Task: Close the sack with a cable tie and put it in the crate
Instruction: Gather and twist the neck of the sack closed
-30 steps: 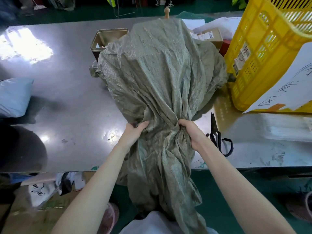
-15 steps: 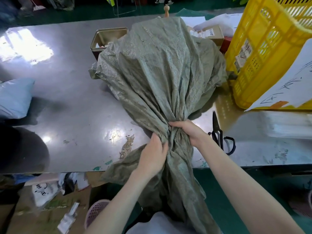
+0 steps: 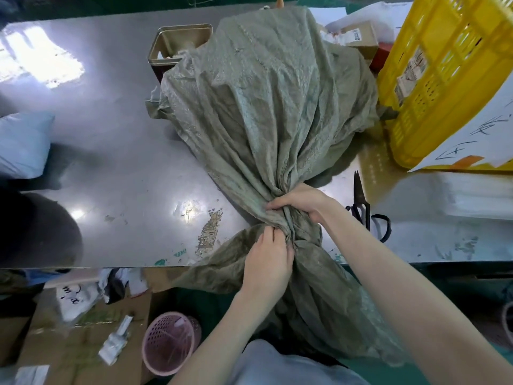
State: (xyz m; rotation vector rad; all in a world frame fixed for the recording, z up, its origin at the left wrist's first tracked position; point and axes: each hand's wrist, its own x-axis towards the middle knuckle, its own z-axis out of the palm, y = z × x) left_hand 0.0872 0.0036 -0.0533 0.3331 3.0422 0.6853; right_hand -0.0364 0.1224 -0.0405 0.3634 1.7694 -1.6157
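A full grey-green woven sack (image 3: 266, 101) lies on the steel table (image 3: 111, 151), its mouth toward me and hanging over the near edge. The cloth is gathered into a tight neck near that edge. My right hand (image 3: 301, 202) grips the neck from the far side. My left hand (image 3: 268, 262) holds the bunched cloth just below it, fingers curled into the folds. The yellow plastic crate (image 3: 433, 79) stands at the right of the table, touching the sack's side. No cable tie shows.
Black scissors (image 3: 363, 209) lie right of my right hand. A metal tin (image 3: 177, 43) and cardboard boxes (image 3: 358, 37) sit behind the sack. A white paper (image 3: 477, 134) leans on the crate. A pink basket (image 3: 168, 343) and cardboard lie on the floor below.
Both hands have drawn the sack's mouth together from a wide spread into a narrow neck. My left hand moved right and down to grip below my right hand.
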